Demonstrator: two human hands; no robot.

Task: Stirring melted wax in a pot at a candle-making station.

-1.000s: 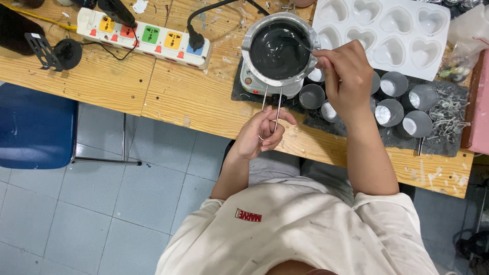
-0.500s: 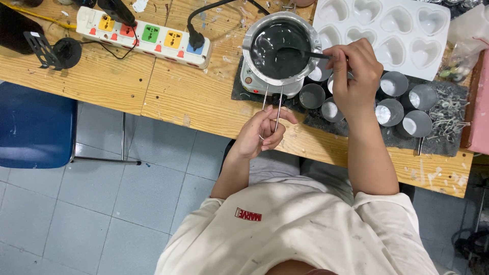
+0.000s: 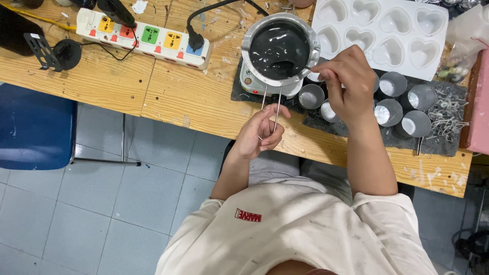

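A round metal pot holding dark grey liquid sits on a small white heater near the far side of the wooden worktop, its two thin wire handles reaching back toward the person. The left hand has its fingers curled closed around the ends of those wires, just over the worktop's near edge. The right hand is pinched shut on a thin stirring stick whose tip dips into the liquid at the pot's right rim. Under and beside that hand stand several small grey metal cups, some with pale contents, on a dark mat that also carries the heater. Beyond the cups lies a white mould tray with heart-shaped hollows. To the left of the pot a white power strip with coloured sockets has black plugs in it. A blue chair stands on the tiled floor below the worktop's left part
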